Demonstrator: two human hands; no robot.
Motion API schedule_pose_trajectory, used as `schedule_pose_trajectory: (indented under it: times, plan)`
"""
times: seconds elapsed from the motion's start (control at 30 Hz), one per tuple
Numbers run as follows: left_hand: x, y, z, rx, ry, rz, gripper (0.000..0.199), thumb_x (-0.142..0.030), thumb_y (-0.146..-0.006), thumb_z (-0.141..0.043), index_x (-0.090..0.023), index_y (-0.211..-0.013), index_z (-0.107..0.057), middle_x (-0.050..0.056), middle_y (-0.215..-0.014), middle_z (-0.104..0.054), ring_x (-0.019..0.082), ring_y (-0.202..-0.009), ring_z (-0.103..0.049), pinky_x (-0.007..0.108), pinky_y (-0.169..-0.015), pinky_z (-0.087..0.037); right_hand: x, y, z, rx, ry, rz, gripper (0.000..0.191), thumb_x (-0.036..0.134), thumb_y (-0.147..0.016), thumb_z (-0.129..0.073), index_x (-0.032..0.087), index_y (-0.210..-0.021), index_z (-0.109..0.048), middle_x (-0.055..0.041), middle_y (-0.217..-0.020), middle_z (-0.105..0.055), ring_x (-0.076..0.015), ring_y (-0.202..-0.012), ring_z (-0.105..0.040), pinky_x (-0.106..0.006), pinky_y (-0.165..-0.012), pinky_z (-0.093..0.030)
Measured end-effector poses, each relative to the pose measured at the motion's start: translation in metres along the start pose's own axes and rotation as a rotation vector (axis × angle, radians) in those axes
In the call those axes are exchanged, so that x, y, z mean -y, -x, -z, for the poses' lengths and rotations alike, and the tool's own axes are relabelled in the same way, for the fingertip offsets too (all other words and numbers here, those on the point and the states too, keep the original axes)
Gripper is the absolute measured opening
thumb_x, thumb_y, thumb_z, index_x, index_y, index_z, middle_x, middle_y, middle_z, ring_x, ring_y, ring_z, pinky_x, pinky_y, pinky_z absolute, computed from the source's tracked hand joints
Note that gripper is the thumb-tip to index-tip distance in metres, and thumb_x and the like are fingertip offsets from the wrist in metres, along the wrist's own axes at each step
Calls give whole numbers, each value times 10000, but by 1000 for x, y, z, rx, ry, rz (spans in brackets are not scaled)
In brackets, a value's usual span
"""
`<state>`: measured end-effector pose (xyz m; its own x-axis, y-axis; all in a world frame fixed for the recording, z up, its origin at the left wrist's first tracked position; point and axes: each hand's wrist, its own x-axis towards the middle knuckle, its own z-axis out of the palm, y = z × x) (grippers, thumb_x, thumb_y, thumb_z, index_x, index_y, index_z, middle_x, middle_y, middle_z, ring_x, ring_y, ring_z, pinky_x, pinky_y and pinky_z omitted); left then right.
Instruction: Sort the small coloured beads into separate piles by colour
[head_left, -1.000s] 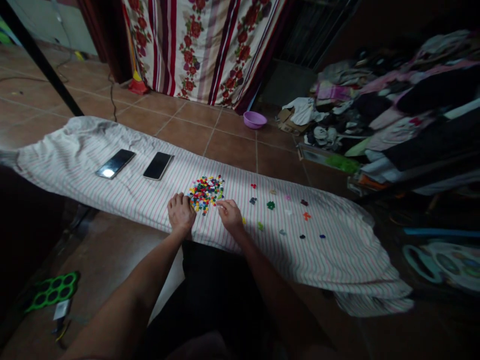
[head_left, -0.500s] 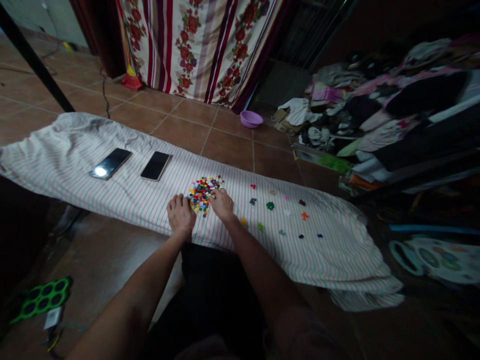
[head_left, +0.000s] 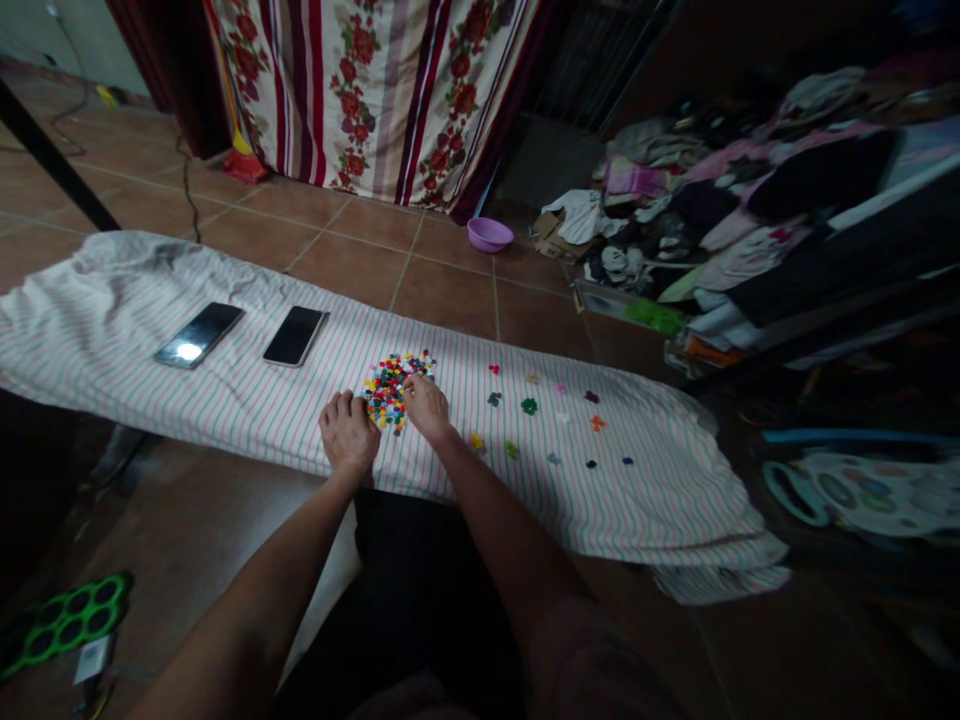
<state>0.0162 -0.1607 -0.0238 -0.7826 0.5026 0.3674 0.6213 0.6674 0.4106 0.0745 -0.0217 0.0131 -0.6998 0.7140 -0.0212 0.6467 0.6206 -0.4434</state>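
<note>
A pile of small multicoloured pieces [head_left: 386, 385], like tiny beads or bricks, lies on the striped cloth [head_left: 450, 480]. My left hand [head_left: 349, 432] rests palm down against the pile's left edge, fingers slightly bent and apart. At the pile's right side, my right hand [head_left: 427, 406] has thumb and fingertips pinched together among the pieces. Whatever is between those fingertips is too small to make out. Sorted by colour, little groups lie to the right, among them dark green pieces [head_left: 529, 406], orange pieces [head_left: 597, 423], yellow pieces [head_left: 477, 441] and red pieces [head_left: 494, 369].
Two phones lie left of the pile: a dark phone [head_left: 295, 336] and a shiny phone [head_left: 199, 336] reflecting light. Beyond the cloth, a purple basin [head_left: 490, 236] stands on the tiled floor. Heaped clothes [head_left: 675, 200] fill the right side. A green holed object [head_left: 71, 620] is at lower left.
The whole view has shifted slightly, so the scene sits further left. Both hands keep nearly the same places at the pile, the right one still pinching among the pieces.
</note>
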Motion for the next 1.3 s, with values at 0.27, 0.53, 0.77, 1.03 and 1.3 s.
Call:
schedule_pose_trajectory:
  times: [0.27,0.53,0.77,1.03,1.3]
  plan:
    - [0,0,2,11,-5,-1,272,-207,-868,-476,-151,-1060,-661,161,-1292,-629,320,-1268,-500,471,-1050,-358,-13,9,-2,-138,-174,64,237,173,-933,-514,226,-1044,-716,-49,-1050,-656,-168,-972,-615,-273,-922,-469]
    - [2,0,3,17,17,0,289,-223,-853,-462,-159,-1058,-656,172,-1281,-610,331,-1225,-497,495,-1024,-343,-55,28,9,-255,-281,66,259,136,-898,-526,244,-982,-745,-37,-1006,-659,-161,-925,-632,-284,-917,-498]
    - [1,1,5,38,-33,8,296,-259,-873,-434,-164,-1063,-640,158,-1276,-605,326,-1183,-503,480,-1009,-340,-120,50,34,-432,-322,8,300,133,-849,-479,212,-953,-750,-58,-992,-672,-174,-903,-642,-298,-878,-522]
    - [-5,0,13,63,-23,39,293,-257,-863,-443,-178,-1057,-647,153,-1257,-613,332,-1169,-506,491,-1004,-341,-189,79,81,-472,-195,-234,348,120,-779,-462,180,-992,-730,-84,-983,-705,-198,-919,-642,-312,-894,-516]
    - [1,2,5,22,-71,23,296,-271,-874,-446,-181,-1079,-639,145,-1249,-619,327,-1171,-520,479,-982,-359,-233,83,101,-535,-114,-466,414,113,-767,-452,164,-1098,-695,-89,-990,-723,-203,-903,-652,-313,-914,-495]
